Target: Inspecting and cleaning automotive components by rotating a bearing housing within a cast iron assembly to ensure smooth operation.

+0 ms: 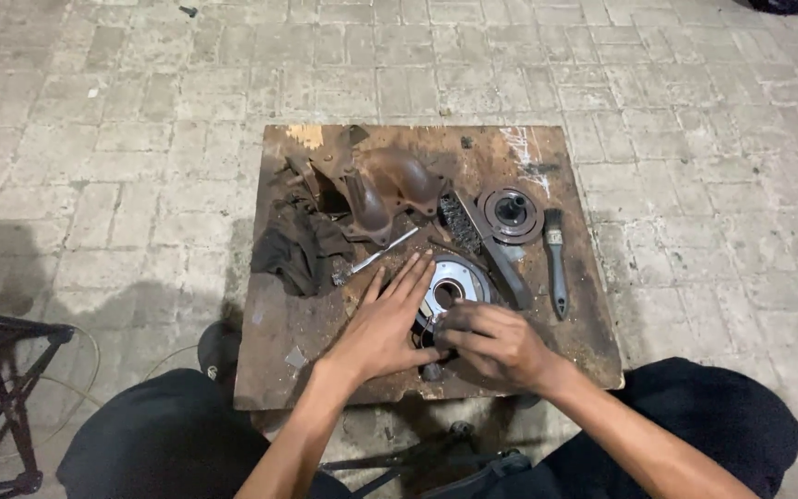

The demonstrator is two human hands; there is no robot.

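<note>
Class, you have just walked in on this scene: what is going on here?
A person sits over a worn wooden board on a brick floor. The left hand lies flat, fingers spread, against a round metal disc, while the right hand works with curled fingers at the disc's near edge; what they pinch is too small to tell. A paintbrush, a second round part, a rusty cast part and a dark rag lie untouched further back.

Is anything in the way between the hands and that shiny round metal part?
Nothing visible. The left hand lies flat against the round metal disc, and the right hand touches its near edge.
</note>
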